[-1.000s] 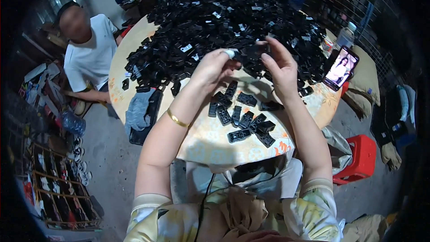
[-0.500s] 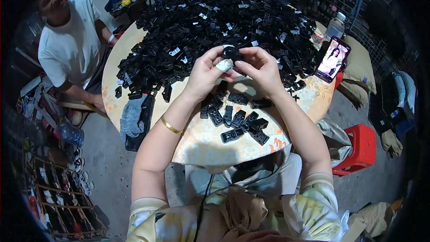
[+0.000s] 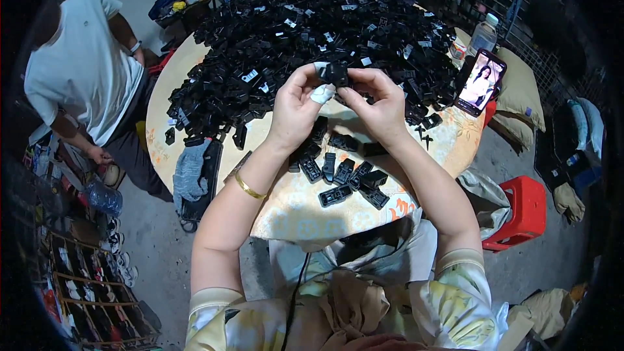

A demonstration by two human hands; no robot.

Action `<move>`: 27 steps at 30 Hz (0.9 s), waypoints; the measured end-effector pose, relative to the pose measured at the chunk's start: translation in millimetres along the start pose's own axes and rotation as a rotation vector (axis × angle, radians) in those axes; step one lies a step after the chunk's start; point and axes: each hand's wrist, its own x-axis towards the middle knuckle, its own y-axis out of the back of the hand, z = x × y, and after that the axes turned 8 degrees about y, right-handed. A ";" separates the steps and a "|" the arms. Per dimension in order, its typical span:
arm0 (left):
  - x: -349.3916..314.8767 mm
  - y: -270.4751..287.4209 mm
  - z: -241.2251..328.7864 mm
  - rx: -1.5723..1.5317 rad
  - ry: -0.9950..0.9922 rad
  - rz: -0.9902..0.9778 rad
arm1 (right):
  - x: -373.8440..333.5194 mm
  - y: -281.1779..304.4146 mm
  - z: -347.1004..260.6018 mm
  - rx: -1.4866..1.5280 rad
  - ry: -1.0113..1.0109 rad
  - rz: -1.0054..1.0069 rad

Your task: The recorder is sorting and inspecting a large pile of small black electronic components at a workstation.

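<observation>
Between both hands, above the near edge of a large heap, I hold a small black plastic part (image 3: 336, 73). My left hand (image 3: 298, 104) pinches it from the left; white wrapping covers its thumb and another fingertip. From the right, my right hand (image 3: 377, 101) grips the same part with thumb and fingers. Its finer shape is partly hidden by my fingers. Below my wrists, several black plastic housings (image 3: 336, 195) lie loosely on the patterned tablecloth (image 3: 305, 218). The heap of black plastic parts (image 3: 312, 32), dotted with pale labels, covers most of the round table.
A phone (image 3: 481, 81) showing a video leans at the table's right, beside a clear bottle (image 3: 484, 34). A grey cloth (image 3: 190, 172) lies on a dark tray at the left edge. A red stool (image 3: 523, 211) stands right; another person (image 3: 84, 65) stands left.
The other person has straightened up and moved left, away from the table. My hands stay almost in place, with the black part turned slightly between my fingers.
</observation>
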 end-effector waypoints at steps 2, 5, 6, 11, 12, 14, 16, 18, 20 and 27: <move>-0.6 -1.4 -4.3 -0.031 -0.016 0.018 | -1.5 -3.1 4.8 0.103 -0.060 0.048; -0.2 -1.2 -5.9 -0.073 0.003 0.038 | 0.2 -0.2 7.0 0.223 -0.136 0.058; 0.1 -0.7 -5.8 -0.082 0.038 0.040 | 0.8 2.0 7.0 0.241 -0.152 0.021; 1.7 8.3 -0.8 -0.044 0.106 0.030 | 1.9 4.0 4.4 0.231 -0.159 -0.041; 1.3 9.4 -0.4 -0.010 0.116 0.026 | 1.5 3.1 5.1 0.134 -0.104 -0.077; 0.6 10.5 0.1 0.045 0.113 0.050 | 0.2 0.1 2.7 -0.032 0.001 -0.064; -1.3 5.0 0.0 0.098 0.109 0.073 | 1.0 -0.9 1.4 -0.200 0.108 -0.050; -4.8 -13.2 -2.3 -0.153 0.152 0.091 | 3.5 1.3 1.7 -0.439 0.461 -0.016; -7.5 -14.6 -5.0 -0.207 0.138 0.143 | 3.6 -3.5 1.0 -0.434 0.506 -0.026; -4.0 0.9 29.6 0.205 0.254 -0.006 | 9.7 6.4 4.2 -0.331 0.356 -0.027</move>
